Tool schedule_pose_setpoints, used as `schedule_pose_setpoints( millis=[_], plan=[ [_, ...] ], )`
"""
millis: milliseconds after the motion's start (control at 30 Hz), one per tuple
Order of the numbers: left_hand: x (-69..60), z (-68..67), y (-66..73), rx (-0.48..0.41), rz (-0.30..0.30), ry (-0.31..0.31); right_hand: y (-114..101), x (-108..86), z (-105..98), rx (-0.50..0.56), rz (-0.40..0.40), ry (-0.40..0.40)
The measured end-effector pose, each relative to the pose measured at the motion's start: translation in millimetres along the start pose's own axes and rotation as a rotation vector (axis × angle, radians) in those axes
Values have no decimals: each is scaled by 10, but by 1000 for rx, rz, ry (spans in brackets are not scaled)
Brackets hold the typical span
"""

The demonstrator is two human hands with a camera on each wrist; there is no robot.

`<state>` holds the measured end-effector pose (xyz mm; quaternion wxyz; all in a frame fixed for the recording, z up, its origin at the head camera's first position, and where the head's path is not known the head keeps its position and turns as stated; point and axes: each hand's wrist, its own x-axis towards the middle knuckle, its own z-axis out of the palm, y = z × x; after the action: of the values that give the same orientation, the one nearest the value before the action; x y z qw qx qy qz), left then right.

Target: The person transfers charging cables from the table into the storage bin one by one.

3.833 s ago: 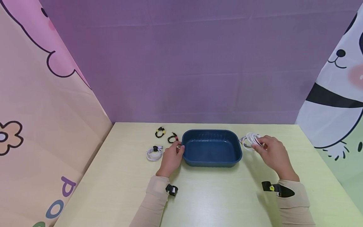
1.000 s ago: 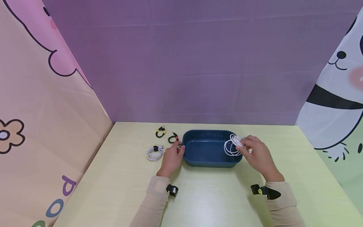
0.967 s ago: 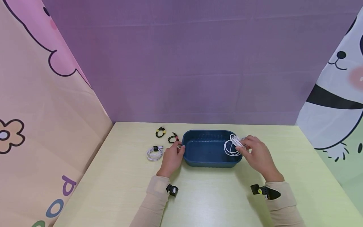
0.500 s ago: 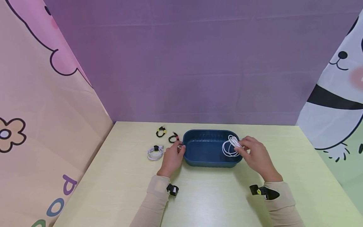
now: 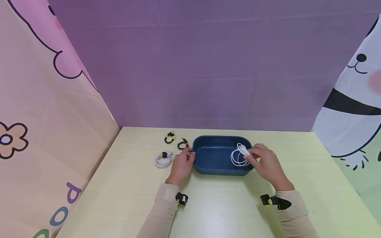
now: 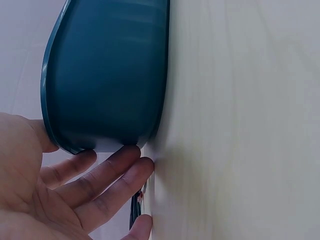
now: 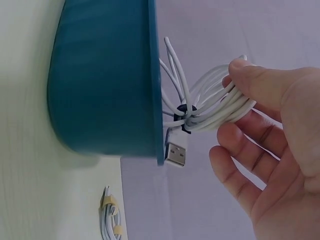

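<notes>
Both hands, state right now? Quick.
Left hand: open, touching the end of the blue bin.
Right hand: closed, holding the coiled white cable.

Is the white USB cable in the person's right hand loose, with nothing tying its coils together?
No: the right wrist view shows a black tie around the white USB cable that the right hand holds.

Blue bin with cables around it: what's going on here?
A person's right hand pinches a coiled white cable, held partly over the right end of the blue bin. The left hand touches the bin's left end. Two black cables and another white one lie left of the bin; a fifth cable lies beyond the right hand.
</notes>
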<state>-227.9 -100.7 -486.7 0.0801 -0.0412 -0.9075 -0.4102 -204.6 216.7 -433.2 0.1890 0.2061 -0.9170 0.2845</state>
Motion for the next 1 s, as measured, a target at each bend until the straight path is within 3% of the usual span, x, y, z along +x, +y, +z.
schedule_pose_setpoints(
  millis=[633,1000],
  plan=[
    [-8,-1,-15,-4,0,7,-37,5,75,20,55,-68],
    [-9,-9,5,4,-5,3,-35,-2,130,29,60,-67]
  ],
)
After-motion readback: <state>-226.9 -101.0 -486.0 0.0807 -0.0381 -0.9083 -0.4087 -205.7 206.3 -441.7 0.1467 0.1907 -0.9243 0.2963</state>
